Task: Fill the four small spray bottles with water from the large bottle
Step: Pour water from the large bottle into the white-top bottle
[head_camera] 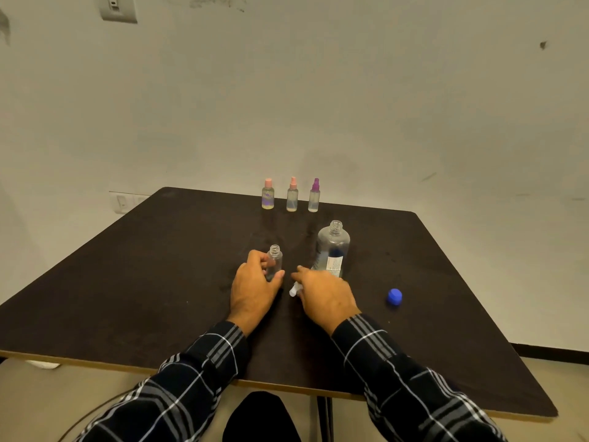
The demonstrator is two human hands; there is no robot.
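An uncapped small clear spray bottle (pixel 274 260) stands upright on the dark table (pixel 143 282), and my left hand (pixel 253 287) is wrapped around its lower part. Just right of it, my right hand (pixel 323 293) rests over a white spray cap (pixel 294 290) lying on the table; the fingers cover most of the cap. The large clear bottle (pixel 333 248) stands open behind my right hand, its blue cap (pixel 394 296) lying off to the right. Three capped small spray bottles stand in a row at the far edge: two pink-topped (pixel 267 194) (pixel 292 195) and one purple-topped (pixel 314 196).
A pale wall rises right behind the table's far edge. The table's near edge runs across below my checked sleeves. A cable hangs at the lower left, below the table.
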